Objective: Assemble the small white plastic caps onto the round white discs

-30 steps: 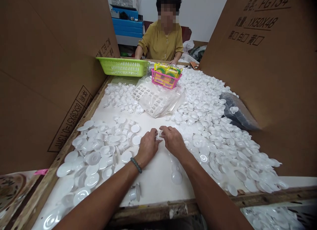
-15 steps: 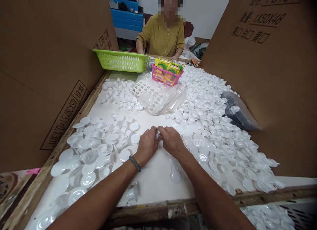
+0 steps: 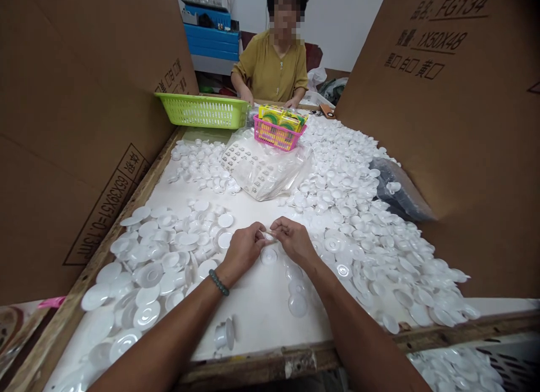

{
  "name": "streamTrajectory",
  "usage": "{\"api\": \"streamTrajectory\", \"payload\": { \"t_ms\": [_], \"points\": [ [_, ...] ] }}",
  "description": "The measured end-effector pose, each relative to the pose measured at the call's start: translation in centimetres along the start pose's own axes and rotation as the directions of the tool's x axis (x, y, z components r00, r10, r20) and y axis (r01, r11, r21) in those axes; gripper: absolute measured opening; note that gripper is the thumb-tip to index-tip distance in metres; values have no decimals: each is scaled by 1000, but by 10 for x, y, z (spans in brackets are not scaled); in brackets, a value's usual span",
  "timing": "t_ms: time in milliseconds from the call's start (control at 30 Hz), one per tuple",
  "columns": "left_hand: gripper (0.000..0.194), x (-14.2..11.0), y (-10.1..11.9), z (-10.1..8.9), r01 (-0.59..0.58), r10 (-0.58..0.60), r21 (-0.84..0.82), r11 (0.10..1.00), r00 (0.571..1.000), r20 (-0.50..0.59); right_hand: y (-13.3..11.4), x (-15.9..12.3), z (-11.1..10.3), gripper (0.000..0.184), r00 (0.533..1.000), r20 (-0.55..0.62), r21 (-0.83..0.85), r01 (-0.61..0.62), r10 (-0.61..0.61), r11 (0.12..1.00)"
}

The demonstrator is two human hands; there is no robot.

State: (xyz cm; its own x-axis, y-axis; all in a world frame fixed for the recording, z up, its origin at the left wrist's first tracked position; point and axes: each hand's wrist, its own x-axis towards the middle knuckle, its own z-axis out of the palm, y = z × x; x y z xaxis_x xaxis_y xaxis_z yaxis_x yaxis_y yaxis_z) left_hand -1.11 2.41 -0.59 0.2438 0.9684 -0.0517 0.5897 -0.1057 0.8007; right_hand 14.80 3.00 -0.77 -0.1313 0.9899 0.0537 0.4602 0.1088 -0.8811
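Observation:
Over the middle of the white tabletop, my left hand [image 3: 244,247] and my right hand [image 3: 293,241] face each other, fingertips pinched. Between them is a small white plastic piece [image 3: 268,236], partly covered by the fingers, so its exact shape is hidden. A round white plastic disc [image 3: 269,257] lies just below the fingertips. By my right forearm, several translucent discs [image 3: 297,305] form an overlapping row. One white flanged cap [image 3: 224,333] rests on its side near the front edge.
Larger white caps [image 3: 147,274] are heaped at left, and small white pieces [image 3: 350,195] cover the right. Beyond lie a plastic bag [image 3: 270,175], a pink basket [image 3: 274,136] of yellow packets and a green basket [image 3: 202,113]. Cardboard walls [image 3: 455,127] flank both sides. A person [image 3: 270,63] sits opposite.
My hands have drawn slightly apart, and a disc now shows on the table beneath them. The view has shifted slightly. The person opposite has moved a hand towards the green basket.

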Motion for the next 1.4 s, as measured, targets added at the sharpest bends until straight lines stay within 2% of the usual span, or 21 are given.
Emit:
{"api": "streamTrajectory", "payload": {
  "t_ms": [100,233,367,533,667,800,867,967,1067,1167,1233,1300,1367,1400],
  "points": [
    [26,-5,6,-4,-7,8,97,995,1000,-8,-2,-1,-3,9,991,-78,-118,101,-111,988],
    [43,-20,14,-8,-87,71,205,975,994,83,-6,-4,-8,10,970,-108,-266,181,-216,947],
    [38,-36,15,1,-161,139,253,954,985,103,-15,-9,-8,15,962,-9,-386,248,-273,888],
    [40,-38,4,16,-97,93,139,986,995,38,-30,-19,-10,21,960,167,-582,281,-226,763],
    [41,-35,-4,18,-109,109,68,992,994,-8,-24,-35,-4,21,961,187,-613,277,-205,740],
    [31,-38,-3,17,-133,134,94,987,991,-4,-14,-49,5,25,958,181,-625,286,-221,727],
    [24,-40,0,17,-146,147,130,981,989,2,-13,-53,7,29,941,219,-637,339,-259,692],
    [20,-44,2,16,-147,147,182,972,989,13,-15,-56,10,32,904,297,-685,426,-306,591],
    [24,-47,1,14,-172,171,201,964,985,22,-19,-57,12,35,864,374,-715,499,-336,490],
    [28,-48,-3,13,-191,189,177,965,982,30,-22,-56,12,37,840,415,-717,538,-349,443],
    [32,-49,-5,13,-171,169,163,972,985,24,-21,-56,12,36,836,421,-706,546,-352,452],
    [37,-50,-6,13,-168,167,150,974,986,18,-18,-56,12,35,845,394,-684,532,-360,499],
    [39,-50,-7,13,-205,205,131,970,979,19,-14,-57,13,30,883,296,-649,466,-365,601],
    [40,-50,-8,13,-228,228,120,966,974,16,-12,-59,13,27,910,219,-608,410,-353,680]
  ]
}}
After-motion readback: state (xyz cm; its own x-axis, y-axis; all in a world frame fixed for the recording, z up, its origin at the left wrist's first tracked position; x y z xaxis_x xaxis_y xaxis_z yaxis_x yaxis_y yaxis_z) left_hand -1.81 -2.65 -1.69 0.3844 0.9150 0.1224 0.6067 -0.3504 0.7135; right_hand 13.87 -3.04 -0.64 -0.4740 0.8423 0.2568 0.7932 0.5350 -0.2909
